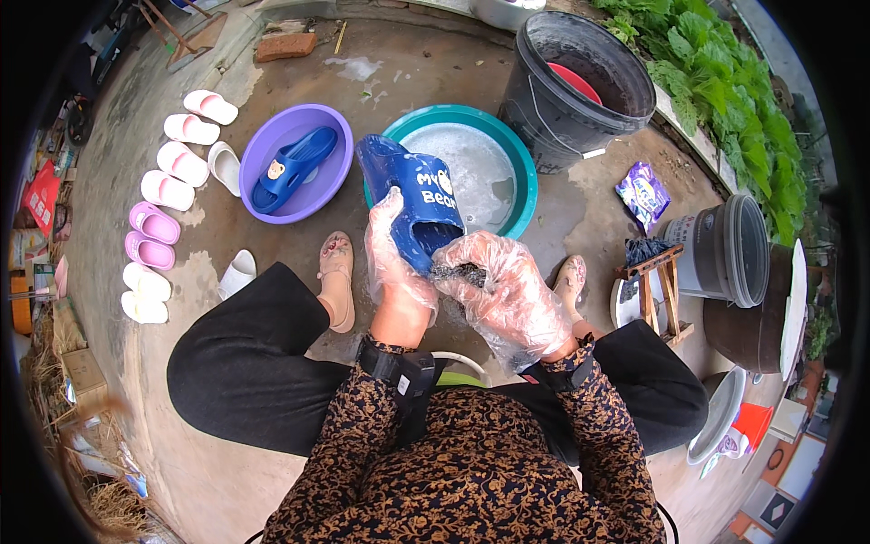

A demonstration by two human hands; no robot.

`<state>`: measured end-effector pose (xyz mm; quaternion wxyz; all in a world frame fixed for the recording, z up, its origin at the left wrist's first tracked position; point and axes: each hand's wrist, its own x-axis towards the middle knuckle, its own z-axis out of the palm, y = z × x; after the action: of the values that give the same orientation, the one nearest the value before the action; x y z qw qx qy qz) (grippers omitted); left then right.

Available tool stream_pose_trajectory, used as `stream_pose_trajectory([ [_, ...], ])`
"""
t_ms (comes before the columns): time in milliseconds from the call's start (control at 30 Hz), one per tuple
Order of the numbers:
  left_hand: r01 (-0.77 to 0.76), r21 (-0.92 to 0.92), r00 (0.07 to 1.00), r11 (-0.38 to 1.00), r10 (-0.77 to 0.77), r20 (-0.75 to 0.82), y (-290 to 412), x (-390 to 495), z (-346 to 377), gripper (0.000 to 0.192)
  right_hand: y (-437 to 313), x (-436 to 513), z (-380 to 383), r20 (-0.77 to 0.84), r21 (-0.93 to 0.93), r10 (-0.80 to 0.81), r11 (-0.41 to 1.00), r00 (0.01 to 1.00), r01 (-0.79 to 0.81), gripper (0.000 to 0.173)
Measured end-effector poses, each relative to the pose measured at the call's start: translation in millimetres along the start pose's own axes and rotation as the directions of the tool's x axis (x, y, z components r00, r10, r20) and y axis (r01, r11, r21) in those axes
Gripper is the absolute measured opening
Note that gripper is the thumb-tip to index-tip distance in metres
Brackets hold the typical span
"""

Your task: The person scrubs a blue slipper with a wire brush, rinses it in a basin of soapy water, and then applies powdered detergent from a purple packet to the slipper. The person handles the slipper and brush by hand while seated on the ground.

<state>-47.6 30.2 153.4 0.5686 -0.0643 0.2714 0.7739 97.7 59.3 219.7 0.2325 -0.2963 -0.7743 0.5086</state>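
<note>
Both my hands wear clear plastic gloves. My left hand (pixel 394 251) grips a wet blue slipper (pixel 408 183) with white lettering and a bear figure, tilted over the near left rim of a teal basin (pixel 529 177). In that basin is sudsy water (pixel 469 160). My right hand (pixel 503 282) holds a dark scrubber (pixel 465 274), seemingly a steel-wool pad, against the slipper's near end. To the left, a matching blue slipper (pixel 299 163) lies in a purple basin (pixel 344 166).
Several pink and white slippers (pixel 155 222) line the ground at left, with white shoes (pixel 238 272) beside them. A black bucket (pixel 544 109) stands beyond the teal basin. At right are a purple packet (pixel 643 194), a wooden stool (pixel 663 285) and a grey bucket (pixel 714 251).
</note>
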Motion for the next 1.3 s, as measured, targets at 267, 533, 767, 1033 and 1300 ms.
stream_pose_trajectory([
  [267, -0.112, 0.076, 0.992, 0.991, 0.116, -0.058, -0.1, -19.8, 13.8, 0.053, -5.6, 6.3, 9.8, -0.001, 0.214, 0.1, 0.972, 0.995, -0.098, 0.017],
  [533, 0.108, -0.111, 0.994, 0.988, -0.11, -0.019, 3.1, -4.4, -3.2, 0.066, 25.1, -19.5, -5.1, -0.004, 0.147, -0.139, 0.98, 0.99, 0.138, 0.017],
  [767, 0.011, -0.003, 0.999, 1.0, -0.011, 0.047, 4.8, -9.4, 9.5, 0.063, 9.2, -15.0, -2.3, 0.013, 0.254, 0.036, 0.966, 0.999, -0.038, 0.021],
  [1033, -0.122, 0.14, 0.991, 0.983, 0.129, -0.037, 0.5, -28.2, 21.4, 0.053, -7.7, 0.9, 11.2, 0.018, 0.357, 0.237, 0.906, 0.971, -0.228, 0.021],
  [1300, 0.126, -0.099, 0.992, 0.987, -0.124, 0.025, 7.1, -17.1, 7.5, 0.067, 16.6, -20.0, -5.5, 0.028, 0.126, -0.147, 0.982, 0.989, 0.143, 0.02],
])
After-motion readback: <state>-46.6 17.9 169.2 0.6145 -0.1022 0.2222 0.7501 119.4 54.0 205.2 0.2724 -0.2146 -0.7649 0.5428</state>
